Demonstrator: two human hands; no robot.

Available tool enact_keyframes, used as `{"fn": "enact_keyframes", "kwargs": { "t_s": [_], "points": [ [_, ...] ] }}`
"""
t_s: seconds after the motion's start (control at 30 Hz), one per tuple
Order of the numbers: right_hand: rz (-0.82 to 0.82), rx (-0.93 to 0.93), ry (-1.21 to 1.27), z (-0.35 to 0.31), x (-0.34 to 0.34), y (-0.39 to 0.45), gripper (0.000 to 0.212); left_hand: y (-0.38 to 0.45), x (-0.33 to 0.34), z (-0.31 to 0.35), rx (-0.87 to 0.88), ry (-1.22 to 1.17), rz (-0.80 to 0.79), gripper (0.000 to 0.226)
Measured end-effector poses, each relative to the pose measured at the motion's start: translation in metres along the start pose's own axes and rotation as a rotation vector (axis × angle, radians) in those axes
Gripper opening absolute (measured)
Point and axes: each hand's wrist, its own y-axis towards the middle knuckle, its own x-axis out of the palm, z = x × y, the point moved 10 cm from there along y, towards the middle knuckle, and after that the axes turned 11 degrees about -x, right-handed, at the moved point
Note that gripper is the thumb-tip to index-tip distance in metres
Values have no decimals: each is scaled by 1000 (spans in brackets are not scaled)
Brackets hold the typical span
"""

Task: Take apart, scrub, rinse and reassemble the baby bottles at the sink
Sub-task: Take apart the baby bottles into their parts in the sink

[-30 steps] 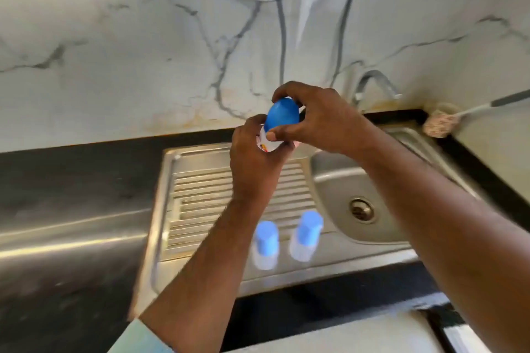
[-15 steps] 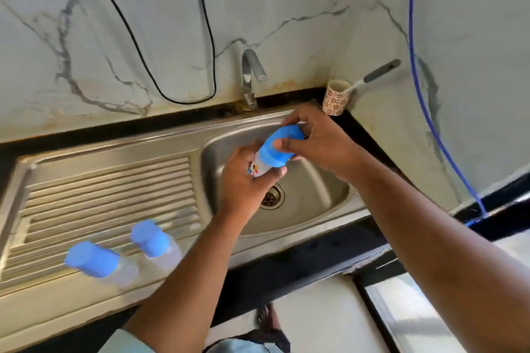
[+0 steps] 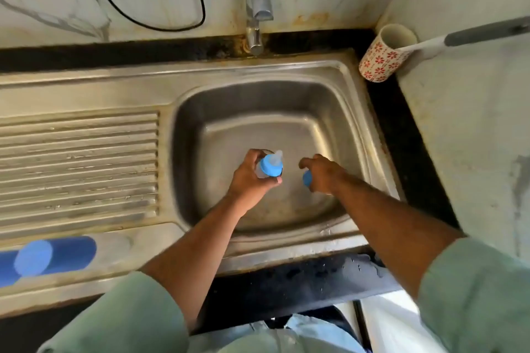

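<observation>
Both forearms reach down from the near edge into the steel sink basin [image 3: 338, 112]. The left hand [image 3: 249, 178] grips a baby bottle [image 3: 265, 169] over the basin floor, fingers curled round its clear body; the blue collar [image 3: 272, 165] and pale teat [image 3: 277, 156] point up and slightly to the right, uncovered. The right hand [image 3: 321, 173], just to the right and apart from the bottle, is turned palm-down with fingers curled over a blue cap [image 3: 307, 178], only partly visible beneath them. Both sleeves are pale green.

Two more blue-capped bottles [image 3: 54, 256] lie blurred on the near left of the ribbed drainboard [image 3: 80, 160]. The tap [image 3: 256, 0] stands at the far side. A floral cup [image 3: 383, 56] holding a brush handle [image 3: 484, 33] sits at the far right corner.
</observation>
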Motion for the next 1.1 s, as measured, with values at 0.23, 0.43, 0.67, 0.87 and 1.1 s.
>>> {"fn": "enact_keyframes", "kwargs": {
  "t_s": [0.23,0.43,0.67,0.87,1.1],
  "points": [
    [-271,43,-231,29,56,20,32,15,12,-16,-110,19,30,59],
    [-317,-10,-246,31,57,13,41,13,19,-24,-166,101,51,61],
    [278,49,765,2,-46,-12,22,-17,6,5,-1,241,150,57],
    [71,-120,669,-77,-69,-43,33,-45,-7,42,256,439,351,60],
    [122,-156,733,-93,-72,-56,30,-58,-20,50,428,655,425,71]
  ]
}}
